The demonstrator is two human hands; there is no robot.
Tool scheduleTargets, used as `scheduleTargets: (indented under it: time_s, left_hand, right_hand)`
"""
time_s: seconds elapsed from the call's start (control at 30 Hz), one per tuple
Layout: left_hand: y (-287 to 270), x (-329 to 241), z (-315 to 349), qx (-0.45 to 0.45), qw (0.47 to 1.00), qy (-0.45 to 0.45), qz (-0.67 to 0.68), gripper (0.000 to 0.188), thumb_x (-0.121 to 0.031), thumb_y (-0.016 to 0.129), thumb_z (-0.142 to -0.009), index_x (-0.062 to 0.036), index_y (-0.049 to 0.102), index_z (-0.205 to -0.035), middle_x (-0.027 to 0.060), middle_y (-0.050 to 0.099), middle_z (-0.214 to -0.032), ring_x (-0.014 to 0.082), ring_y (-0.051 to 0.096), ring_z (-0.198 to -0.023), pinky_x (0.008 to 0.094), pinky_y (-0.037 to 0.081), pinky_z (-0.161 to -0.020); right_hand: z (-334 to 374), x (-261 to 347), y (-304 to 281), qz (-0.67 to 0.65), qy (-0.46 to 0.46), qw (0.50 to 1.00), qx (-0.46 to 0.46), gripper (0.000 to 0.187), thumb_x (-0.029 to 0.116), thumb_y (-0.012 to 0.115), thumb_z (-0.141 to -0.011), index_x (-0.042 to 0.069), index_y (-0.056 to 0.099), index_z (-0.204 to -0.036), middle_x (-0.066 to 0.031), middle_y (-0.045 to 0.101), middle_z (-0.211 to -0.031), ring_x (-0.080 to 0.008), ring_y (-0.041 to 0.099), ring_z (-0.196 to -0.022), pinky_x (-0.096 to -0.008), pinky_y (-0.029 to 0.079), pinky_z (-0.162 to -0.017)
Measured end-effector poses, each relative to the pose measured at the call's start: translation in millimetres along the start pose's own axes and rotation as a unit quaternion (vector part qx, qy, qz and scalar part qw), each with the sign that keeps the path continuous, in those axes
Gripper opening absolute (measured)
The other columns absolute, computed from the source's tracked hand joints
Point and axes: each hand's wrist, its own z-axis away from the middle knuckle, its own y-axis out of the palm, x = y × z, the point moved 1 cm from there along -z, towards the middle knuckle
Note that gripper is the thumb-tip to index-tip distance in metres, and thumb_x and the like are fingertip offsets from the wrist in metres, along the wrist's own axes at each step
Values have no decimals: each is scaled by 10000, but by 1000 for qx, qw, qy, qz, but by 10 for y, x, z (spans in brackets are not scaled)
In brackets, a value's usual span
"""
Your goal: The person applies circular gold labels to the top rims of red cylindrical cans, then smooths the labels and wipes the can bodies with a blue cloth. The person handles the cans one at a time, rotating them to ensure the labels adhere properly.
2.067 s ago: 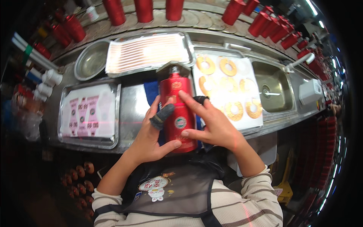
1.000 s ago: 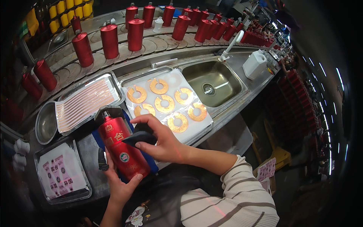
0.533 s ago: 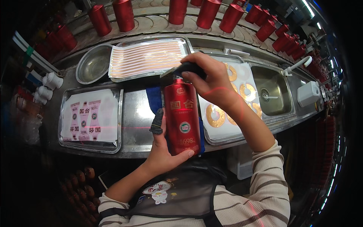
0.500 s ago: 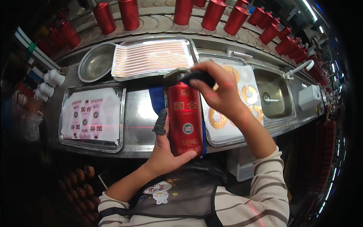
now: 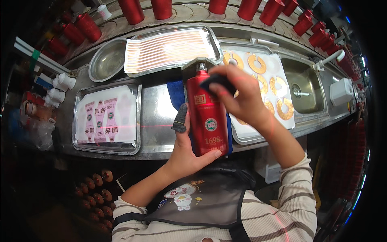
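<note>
A red bottle [image 5: 206, 113] with gold and green labels lies lengthwise on a blue cloth [image 5: 175, 91] on the steel counter. My left hand [image 5: 186, 150] grips the bottle's lower end from underneath, a grey cot on its thumb. My right hand [image 5: 238, 97] sits at the bottle's upper right side, fingers curled around a small dark pad [image 5: 217, 80] pressed near the bottle's shoulder. The bottle's neck points away from me at a grey block [image 5: 197, 64].
A steel tray [image 5: 80, 137] of pink-and-white label sheets lies left. Behind stand a round steel bowl [image 5: 105, 60], a tray of striped strips [image 5: 169, 46] and a tray of gold ring stickers [image 5: 278, 86]. A sink [image 5: 306, 86] is right. Several red bottles [image 5: 133, 10] line the back.
My head swung right, then back. The right hand moved from the bottle's body to its top, then down its upper right side, holding the dark pad. The left hand stays at the bottle's base.
</note>
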Motion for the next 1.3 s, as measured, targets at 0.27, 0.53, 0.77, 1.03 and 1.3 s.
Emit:
scheduleTargets:
  time_s: [0.27,0.53,0.77,1.03,1.3]
  left_hand:
    - [-42,221,266,-18,992,18,126,991,-225,649,-937,-5,-37,-1616,191,44,-1703,343,114,-1570,446,132,-1254]
    - [110,80,342,-68,995,7,72,863,-235,634,-962,88,133,-1586,223,264,-1608,280,286,-1480,398,171,-1232]
    - [198,133,309,-118,993,0,-14,865,-199,730,-906,77,246,-1568,208,377,-1512,257,399,-1388,380,287,-1177]
    - [340,-69,540,-97,916,77,-382,477,-416,699,-897,-139,714,-1285,376,199,-1610,519,249,-1488,687,38,-1157]
    - [266,76,745,-140,925,5,-353,478,-400,710,-883,-56,723,-1215,397,222,-1592,518,277,-1479,699,61,-1154]
  right_hand:
    - [544,395,-12,62,-193,977,64,246,111,712,-687,92,684,-930,-38,522,-804,-235,612,-837,-356,526,-679]
    - [949,795,-180,-130,178,975,-25,346,23,818,-773,4,669,-1084,-128,690,-945,-242,674,-761,-319,545,-692]
    - [1490,606,30,-195,456,851,-170,239,35,750,-888,1,576,-1048,-34,634,-946,-83,582,-866,-242,501,-792]
    - [1386,687,94,-247,401,865,-172,221,39,738,-918,9,577,-1066,-14,610,-937,-55,566,-834,-198,469,-736]
    - [873,639,11,-175,321,918,-155,219,57,765,-891,1,599,-1023,-24,618,-923,-77,582,-828,-231,495,-754]
